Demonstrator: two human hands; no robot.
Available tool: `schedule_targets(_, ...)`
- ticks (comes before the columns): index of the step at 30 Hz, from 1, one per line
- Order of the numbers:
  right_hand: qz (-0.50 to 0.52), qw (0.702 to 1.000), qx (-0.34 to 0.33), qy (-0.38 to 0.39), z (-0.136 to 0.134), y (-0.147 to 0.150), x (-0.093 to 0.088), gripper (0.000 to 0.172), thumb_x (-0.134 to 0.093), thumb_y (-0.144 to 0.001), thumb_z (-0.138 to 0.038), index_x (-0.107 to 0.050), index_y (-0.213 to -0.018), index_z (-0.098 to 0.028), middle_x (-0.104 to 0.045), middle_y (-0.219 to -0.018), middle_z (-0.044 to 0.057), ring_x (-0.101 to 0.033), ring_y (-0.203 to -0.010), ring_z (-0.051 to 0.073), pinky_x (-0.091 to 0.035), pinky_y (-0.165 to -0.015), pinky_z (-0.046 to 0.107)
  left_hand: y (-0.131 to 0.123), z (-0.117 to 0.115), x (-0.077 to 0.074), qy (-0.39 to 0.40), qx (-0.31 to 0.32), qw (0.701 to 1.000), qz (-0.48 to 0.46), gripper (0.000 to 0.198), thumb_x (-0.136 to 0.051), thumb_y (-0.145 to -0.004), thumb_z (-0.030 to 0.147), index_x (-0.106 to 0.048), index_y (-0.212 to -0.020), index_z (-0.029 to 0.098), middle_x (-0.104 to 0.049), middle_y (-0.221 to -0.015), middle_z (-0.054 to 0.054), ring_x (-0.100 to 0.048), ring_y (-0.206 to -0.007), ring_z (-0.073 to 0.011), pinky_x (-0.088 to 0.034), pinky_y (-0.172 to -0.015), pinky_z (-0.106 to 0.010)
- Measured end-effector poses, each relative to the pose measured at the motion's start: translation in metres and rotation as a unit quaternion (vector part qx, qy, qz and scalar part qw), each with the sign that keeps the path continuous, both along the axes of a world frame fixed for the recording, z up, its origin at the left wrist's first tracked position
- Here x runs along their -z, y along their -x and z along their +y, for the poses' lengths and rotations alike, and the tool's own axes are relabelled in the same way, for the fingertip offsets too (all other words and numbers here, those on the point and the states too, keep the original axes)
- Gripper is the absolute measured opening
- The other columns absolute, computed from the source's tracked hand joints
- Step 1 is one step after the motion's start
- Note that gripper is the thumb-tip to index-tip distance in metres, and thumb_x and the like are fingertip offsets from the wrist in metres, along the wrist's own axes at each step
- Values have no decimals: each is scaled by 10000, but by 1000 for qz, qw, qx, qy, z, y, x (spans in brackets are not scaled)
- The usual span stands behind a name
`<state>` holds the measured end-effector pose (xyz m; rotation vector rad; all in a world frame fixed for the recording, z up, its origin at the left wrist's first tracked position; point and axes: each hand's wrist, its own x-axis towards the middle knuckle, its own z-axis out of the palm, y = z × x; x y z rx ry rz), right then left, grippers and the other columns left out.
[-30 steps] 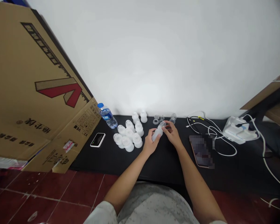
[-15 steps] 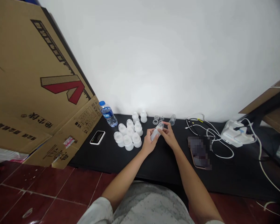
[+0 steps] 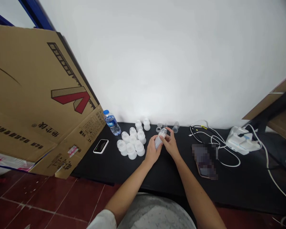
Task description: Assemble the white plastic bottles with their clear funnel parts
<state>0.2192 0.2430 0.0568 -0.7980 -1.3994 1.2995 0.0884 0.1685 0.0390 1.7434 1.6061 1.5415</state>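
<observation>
A small translucent white bottle [image 3: 159, 142] with a clear cap is tilted between my hands above the black table [image 3: 166, 171]. My left hand [image 3: 153, 150] wraps round its body. At its capped upper end, the fingers of my right hand [image 3: 169, 141] grip it, the index finger reaching past the cap. Several similar white bottles [image 3: 132, 140] stand in a cluster to the left, and two more [image 3: 146, 124] stand behind them near the wall. Just beyond my hands lie clear rings [image 3: 158, 129] and small clear caps [image 3: 175, 127].
At the left are a water bottle [image 3: 112, 123], a white device [image 3: 101, 146] and a large cardboard box [image 3: 38, 95]. On the right lie a phone [image 3: 203, 160], white cables [image 3: 219, 140] and a white power strip [image 3: 241, 140]. A white wall [image 3: 171, 63] rises behind.
The view has tilted slightly, so the table things appear lower. My hands still hold the bottle, and my right fingers have shifted a little around its capped end.
</observation>
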Motion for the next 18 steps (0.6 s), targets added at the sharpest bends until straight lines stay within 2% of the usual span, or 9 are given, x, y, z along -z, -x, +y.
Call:
schedule_targets(2,0,1000,-2,5,4,-2,-3,589,-829,-855,-569,-610,-1307,-262,-829,-1033,76,-800,-917,296,-656,-832,442,-1,-1,-2,-13,5,1000,2,449,-608,-1080,378,-528,-1492,222,-648,-1423,-172,-622,-1339,-330,-492,-1160,-552)
schedule_targets(4,-9,999,29,-16,8,-7,-4,516,-820,-856,-586,-666,-1213,-248,-817,-1126,109,-781,-1046,330,-642,-922,483,-1,-2,-4,-24,17,1000,9,382,-576,-1096,376,-570,-1451,236,-650,-1403,-157,-613,-1337,-319,-503,-1147,-536)
schedule_targets(7,-4,991,115,-72,15,-18,-5,576,-771,-912,-585,-627,-1351,-240,-752,-1324,150,-727,-1212,337,-595,-1048,508,-2,-4,-6,-9,41,999,27,254,-471,-1136,353,-653,-1262,228,-670,-1305,-134,-652,-1243,-278,-550,-1061,-457)
schedule_targets(10,-49,981,158,-106,18,-24,-2,606,-718,-965,-584,-586,-1436,-228,-722,-1363,165,-717,-1219,327,-578,-1067,502,-3,-5,-4,39,101,989,104,308,-411,-1147,330,-675,-1045,210,-706,-1079,-104,-696,-1023,-239,-570,-935,-384)
schedule_targets(14,-160,967,146,-134,11,-17,2,566,-697,-989,-575,-637,-1420,-213,-752,-1285,155,-740,-1101,333,-606,-962,493,-9,-2,5,52,204,962,171,198,-622,-1023,275,-703,-854,214,-731,-823,-44,-715,-768,-212,-570,-770,-325)
schedule_targets(16,-190,965,110,-145,3,-7,1,550,-705,-987,-555,-648,-1426,-229,-757,-1302,151,-744,-1108,341,-617,-932,490,-12,1,11,47,236,952,189,64,-703,-937,243,-748,-905,209,-779,-867,-58,-755,-817,-252,-588,-796,-352)
schedule_targets(18,-212,963,63,-157,-4,4,-4,523,-722,-978,-533,-659,-1421,-263,-767,-1306,133,-744,-1142,348,-632,-907,482,-14,4,16,41,250,946,201,160,-726,-901,236,-776,-1050,202,-819,-1014,-95,-779,-971,-317,-607,-883,-415)
